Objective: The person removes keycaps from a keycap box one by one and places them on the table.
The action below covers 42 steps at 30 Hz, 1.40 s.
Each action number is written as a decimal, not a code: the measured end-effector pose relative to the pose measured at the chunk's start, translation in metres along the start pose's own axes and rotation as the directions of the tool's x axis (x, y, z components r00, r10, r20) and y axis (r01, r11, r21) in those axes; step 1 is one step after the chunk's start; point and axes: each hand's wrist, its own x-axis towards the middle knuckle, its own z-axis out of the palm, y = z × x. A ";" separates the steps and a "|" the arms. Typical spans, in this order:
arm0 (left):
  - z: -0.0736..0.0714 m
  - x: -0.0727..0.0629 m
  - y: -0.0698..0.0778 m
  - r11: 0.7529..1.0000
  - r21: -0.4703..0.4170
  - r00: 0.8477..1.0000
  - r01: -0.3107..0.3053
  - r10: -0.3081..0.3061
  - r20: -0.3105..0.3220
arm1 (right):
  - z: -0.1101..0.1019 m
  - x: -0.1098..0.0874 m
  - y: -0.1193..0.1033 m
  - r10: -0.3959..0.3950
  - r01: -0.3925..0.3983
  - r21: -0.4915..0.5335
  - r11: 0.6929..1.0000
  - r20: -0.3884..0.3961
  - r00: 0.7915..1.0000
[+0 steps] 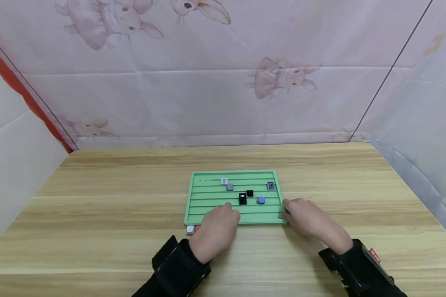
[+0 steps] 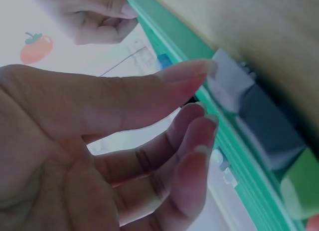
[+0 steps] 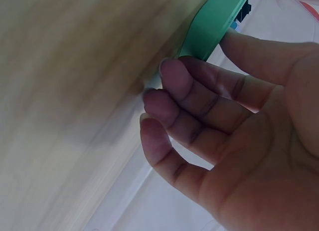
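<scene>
1. A green tray (image 1: pixel 208 196) with ridged rows was set on a wood-grain table (image 1: pixel 115 198), in front of the person.
2. Its right front corner was pinched by the right hand (image 1: pixel 306 216), the thumb laid above and a finger set beneath.
3. The left hand (image 1: pixel 218 227) was held at the front edge, fingers curved; in the left wrist view, its thumb tip was placed against a pale grey block (image 2: pixel 229 84). Whether that block was gripped could not be told.
4. Beside it, a dark grey block (image 2: pixel 271 126) and a green block (image 2: pixel 301 186) were lined along the edge.
5. A white block (image 1: pixel 190 230) was seen by the left front corner.
6. On the tray, black pieces (image 1: pixel 243 199) and a violet-blue piece (image 1: pixel 261 200) were scattered.
</scene>
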 end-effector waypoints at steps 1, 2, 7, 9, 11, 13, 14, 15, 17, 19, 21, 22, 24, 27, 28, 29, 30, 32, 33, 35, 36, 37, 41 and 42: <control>-0.001 0.000 -0.001 1.000 -0.005 1.000 0.000 0.000 -0.005 | 0.000 0.000 0.000 0.000 0.000 -0.001 1.000 0.000 1.000; -0.002 -0.001 -0.001 1.000 -0.015 1.000 0.001 -0.002 -0.007 | 0.000 0.000 -0.001 0.000 0.000 -0.001 1.000 -0.001 1.000; -0.008 -0.002 -0.007 0.997 -0.073 0.999 0.012 -0.014 -0.029 | -0.001 -0.001 -0.001 -0.011 0.010 -0.002 1.000 -0.008 1.000; -0.009 -0.002 -0.010 0.996 -0.086 0.999 0.019 -0.021 -0.027 | -0.001 -0.001 -0.001 -0.013 0.013 -0.001 1.000 -0.011 1.000; -0.011 -0.002 -0.013 0.995 -0.095 0.999 0.031 -0.033 -0.019 | -0.001 -0.001 -0.001 -0.005 0.005 -0.001 1.000 -0.010 1.000; -0.011 -0.003 -0.017 0.993 -0.106 0.999 0.050 -0.051 -0.009 | -0.001 -0.001 -0.001 -0.002 0.002 -0.002 1.000 -0.008 1.000; -0.011 -0.003 -0.019 0.992 -0.111 0.998 0.060 -0.061 -0.006 | -0.001 -0.001 -0.002 0.001 -0.001 0.000 1.000 -0.005 1.000; -0.011 -0.003 -0.021 0.990 -0.121 0.997 0.071 -0.072 -0.004 | -0.001 -0.001 -0.002 0.005 -0.005 0.002 1.000 -0.004 1.000; -0.011 -0.004 -0.026 0.986 -0.142 0.996 0.092 -0.093 0.000 | -0.001 -0.002 -0.001 0.001 -0.001 0.005 1.000 -0.003 1.000; -0.010 -0.004 -0.032 0.980 -0.162 0.993 0.116 -0.116 0.008 | -0.001 -0.002 -0.001 0.000 0.000 0.005 1.000 -0.002 1.000; -0.011 -0.005 -0.038 0.973 -0.178 0.989 0.149 -0.145 0.033 | -0.001 -0.002 -0.001 0.002 -0.002 0.005 1.000 -0.003 1.000; -0.011 -0.005 -0.041 0.968 -0.185 0.985 0.169 -0.163 0.048 | -0.001 -0.002 -0.001 0.003 -0.003 0.004 1.000 -0.002 1.000; -0.012 -0.006 -0.048 0.958 -0.196 0.977 0.211 -0.199 0.079 | -0.001 -0.002 -0.001 0.004 -0.004 0.002 1.000 -0.002 1.000; -0.014 -0.009 -0.058 0.942 -0.205 0.963 0.266 -0.248 0.107 | 0.000 -0.001 -0.001 0.001 -0.001 -0.002 1.000 -0.006 1.000; -0.015 -0.009 -0.062 0.939 -0.206 0.960 0.276 -0.259 0.105 | 0.000 -0.001 0.000 0.000 0.000 -0.004 1.000 -0.007 1.000; -0.016 -0.010 -0.065 0.938 -0.200 0.958 0.283 -0.267 0.103 | 0.000 -0.001 0.000 0.001 -0.001 -0.005 1.000 -0.008 1.000; -0.016 -0.011 -0.068 0.937 -0.195 0.956 0.290 -0.274 0.101 | 0.001 -0.001 0.000 0.002 -0.002 -0.006 1.000 -0.009 1.000; -0.017 -0.012 -0.075 0.934 -0.190 0.952 0.302 -0.287 0.102 | 0.001 -0.001 0.000 0.002 -0.002 -0.006 1.000 -0.011 1.000; -0.016 -0.012 -0.078 0.933 -0.190 0.951 0.306 -0.291 0.103 | 0.001 -0.001 0.000 0.002 -0.002 -0.004 1.000 -0.011 1.000; -0.016 -0.013 -0.084 0.929 -0.193 0.948 0.315 -0.299 0.107 | 0.001 -0.001 0.000 0.005 -0.005 0.001 1.000 -0.010 1.000; -0.016 -0.014 -0.086 0.924 -0.205 0.946 0.323 -0.306 0.110 | 0.001 -0.001 0.000 0.003 -0.003 0.001 1.000 -0.011 1.000; -0.017 -0.014 -0.088 0.919 -0.215 0.943 0.330 -0.312 0.113 | 0.001 -0.001 0.000 0.003 -0.003 0.001 1.000 -0.011 1.000; -0.016 -0.015 -0.093 0.902 -0.237 0.932 0.359 -0.337 0.129 | 0.001 -0.001 -0.001 0.001 -0.001 0.000 1.000 -0.013 1.000; -0.016 -0.014 -0.094 0.900 -0.237 0.930 0.365 -0.341 0.134 | 0.001 -0.001 -0.001 0.001 -0.001 -0.001 1.000 -0.013 1.000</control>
